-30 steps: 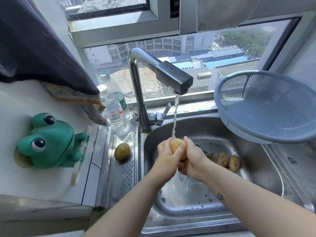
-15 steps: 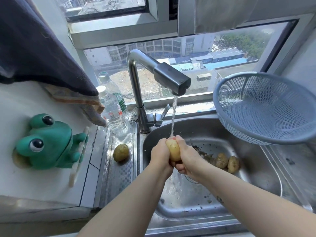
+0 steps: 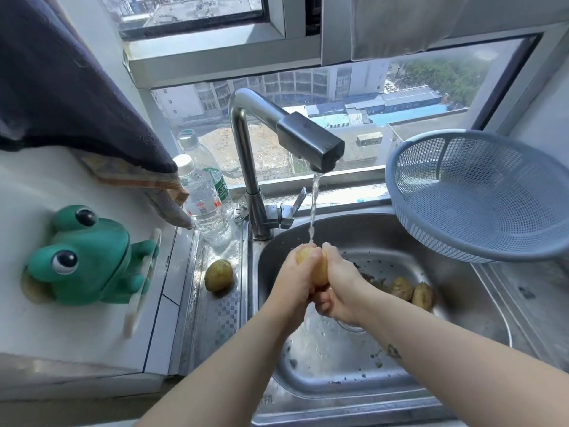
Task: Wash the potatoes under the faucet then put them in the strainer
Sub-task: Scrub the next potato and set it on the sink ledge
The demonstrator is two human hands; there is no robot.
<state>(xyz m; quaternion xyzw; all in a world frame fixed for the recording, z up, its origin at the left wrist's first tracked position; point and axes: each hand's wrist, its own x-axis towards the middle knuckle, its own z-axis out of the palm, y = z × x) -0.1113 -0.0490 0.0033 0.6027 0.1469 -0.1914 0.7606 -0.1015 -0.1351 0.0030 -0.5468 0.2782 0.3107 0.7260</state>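
Note:
A yellow potato [image 3: 317, 268] stands upright between my left hand [image 3: 294, 277] and my right hand [image 3: 337, 288], both shut on it over the steel sink [image 3: 332, 377]. Water from the faucet [image 3: 309, 141] falls onto the potato's top. Two dirty potatoes [image 3: 412, 291] lie in the sink to the right of my hands. Another potato [image 3: 218, 275] rests on the steel ledge left of the sink. The blue-grey strainer [image 3: 480, 195] sits tilted and empty at the sink's right rim.
Two clear water bottles [image 3: 203, 198] stand left of the faucet base. A green frog holder [image 3: 89, 257] hangs on the white wall at left, with a dark cloth [image 3: 61, 81] above it. Bits of dirt lie in the sink. The window is right behind the faucet.
The potato has turned in my hands from lying sideways to standing upright under the stream. My hands have shifted slightly left. Everything else has stayed put.

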